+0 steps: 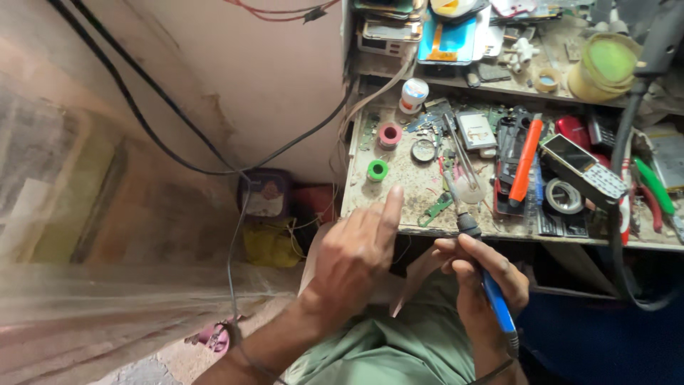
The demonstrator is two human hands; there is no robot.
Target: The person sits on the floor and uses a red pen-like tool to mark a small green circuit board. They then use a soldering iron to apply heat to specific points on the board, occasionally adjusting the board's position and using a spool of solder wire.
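The right hand (pixel 479 274) is closing its fingers around a blue soldering iron (pixel 491 292) and holding it like a pencil. The iron's metal tip (pixel 453 187) is pointing up toward 11 o'clock, over the front of the messy workbench (pixel 399 178). To do this well, I think the hand should be keeping a firm hold on the blue handle, far from the hot end, and moving slowly so the tip is not bumping other things.

The left hand (pixel 354 249) is holding nothing. Most of its fingers are curling in, and one finger (pixel 388 207) is sticking straight up toward 12 o'clock, just at the bench's front edge.

A small green circuit board piece (pixel 435 209) is lying on the bench, at about 1 o'clock from the left hand and close beside the iron's tip, at about 7 o'clock from it. A green ring (pixel 377 170) is sitting at 12 o'clock from the left hand, a little farther back. A pink ring (pixel 389 135) is lying behind that. An orange tool (pixel 526 161) is resting at about 1 o'clock from the right hand.
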